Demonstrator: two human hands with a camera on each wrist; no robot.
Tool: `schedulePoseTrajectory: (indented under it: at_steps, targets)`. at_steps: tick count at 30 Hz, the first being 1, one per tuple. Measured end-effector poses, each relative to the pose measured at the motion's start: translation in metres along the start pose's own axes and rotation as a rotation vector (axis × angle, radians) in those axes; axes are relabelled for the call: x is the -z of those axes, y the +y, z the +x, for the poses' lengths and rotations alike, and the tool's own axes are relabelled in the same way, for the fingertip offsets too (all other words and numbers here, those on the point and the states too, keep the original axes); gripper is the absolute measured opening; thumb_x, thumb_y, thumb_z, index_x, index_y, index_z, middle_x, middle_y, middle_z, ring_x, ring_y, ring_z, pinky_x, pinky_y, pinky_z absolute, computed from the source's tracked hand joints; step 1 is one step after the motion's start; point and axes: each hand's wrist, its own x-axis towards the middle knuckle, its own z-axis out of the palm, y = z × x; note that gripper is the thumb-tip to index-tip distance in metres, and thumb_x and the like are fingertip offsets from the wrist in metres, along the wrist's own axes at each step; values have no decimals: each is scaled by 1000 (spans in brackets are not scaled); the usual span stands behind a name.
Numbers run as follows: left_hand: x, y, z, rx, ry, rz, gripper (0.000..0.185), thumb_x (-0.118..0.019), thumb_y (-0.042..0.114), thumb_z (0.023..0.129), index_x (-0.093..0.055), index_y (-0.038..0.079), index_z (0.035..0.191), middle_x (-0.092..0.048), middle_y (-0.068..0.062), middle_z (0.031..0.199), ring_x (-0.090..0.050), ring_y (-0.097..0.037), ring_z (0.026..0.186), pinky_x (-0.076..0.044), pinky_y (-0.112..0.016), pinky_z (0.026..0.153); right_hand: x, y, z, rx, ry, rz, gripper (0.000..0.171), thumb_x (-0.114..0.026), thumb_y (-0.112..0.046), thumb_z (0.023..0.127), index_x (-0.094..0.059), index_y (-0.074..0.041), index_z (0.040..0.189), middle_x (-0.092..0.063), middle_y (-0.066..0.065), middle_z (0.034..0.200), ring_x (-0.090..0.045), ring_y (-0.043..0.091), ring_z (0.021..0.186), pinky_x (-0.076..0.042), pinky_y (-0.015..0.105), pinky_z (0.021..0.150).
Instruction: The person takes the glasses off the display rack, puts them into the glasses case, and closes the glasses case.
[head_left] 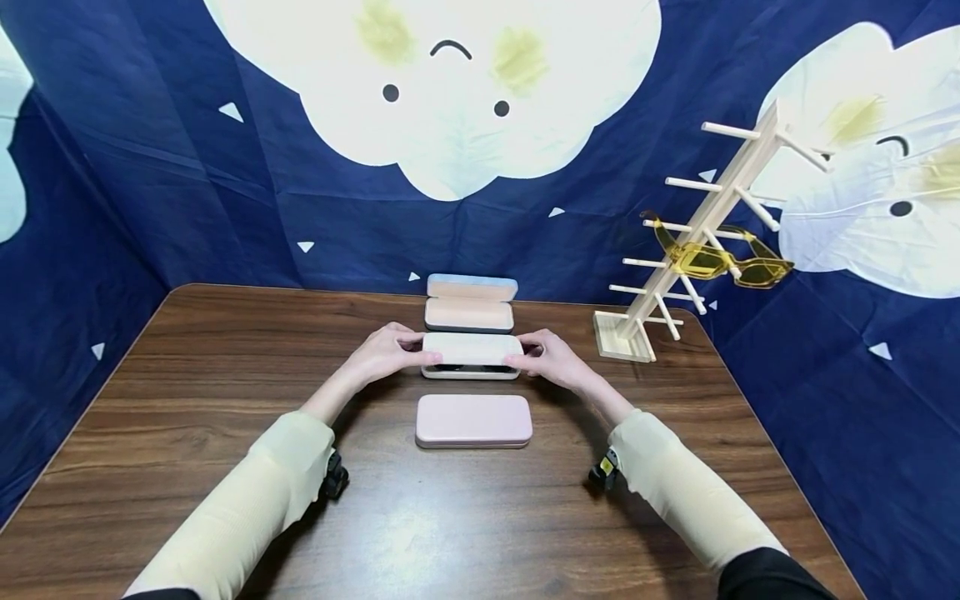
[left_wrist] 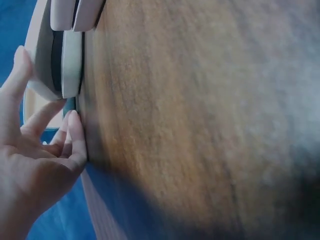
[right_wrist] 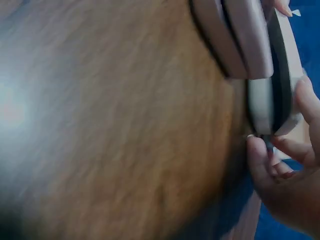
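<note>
Nearest: a pink case point(head_left: 473, 421), closed, flat on the wooden table point(head_left: 225, 375). Just beyond it, a white case point(head_left: 472, 347), lid partly raised, dark gap at the front. The left hand point(head_left: 381, 354) and right hand point(head_left: 553, 358) grip its two ends, fingers part-bent and spread, each thumb on the lid. Behind stands an open case point(head_left: 468, 315); well to the right, a wooden rack point(head_left: 720, 196) bears yellow sunglasses point(head_left: 701, 263).
</note>
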Motion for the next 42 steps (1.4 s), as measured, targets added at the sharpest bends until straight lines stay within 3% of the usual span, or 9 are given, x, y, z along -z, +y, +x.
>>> schedulePoseTrajectory:
  at_steps: [4,10,21,29,42]
  targets:
    - [-4,-3,2,-62,28,80,81,-83,57,79,-63,9,141,-57,-16,143,-54,-34,134,-42,-51,114,-5,7,-4,54,91,-141,50,-82,-30,89,-69,-7,131,-59,14,116,-61,16,91,-49,25,82]
    - [-7,-1,1,-61,33,117,88,-90,54,72,-62,9,142,-57,-17,140,-53,-34,131,-43,-51,114,-9,9,-6,76,129,-198,59,-88,-33,82,-68,-7,131,-60,13,121,-64,21,100,-49,31,92]
    - [-7,4,-5,-40,10,121,88,-92,51,71,-61,10,143,-56,-18,140,-51,-35,132,-41,-53,115,-10,9,-6,-24,138,-187,64,-94,-35,74,-71,-11,129,-63,10,121,-66,21,104,-51,33,95]
    - [-2,6,-10,-18,-40,100,85,-91,50,73,-62,9,142,-53,-17,147,-49,-36,137,-41,-54,116,-9,6,-12,-16,125,-156,65,-95,-34,72,-71,-10,128,-64,11,122,-66,21,105,-51,33,96]
    - [-4,6,-16,-44,-75,157,82,-86,48,78,-59,8,144,-47,-19,156,-42,-41,145,-36,-57,119,-8,9,-23,-25,75,-71,67,-91,-28,78,-66,-5,135,-58,16,128,-66,23,109,-55,31,95]
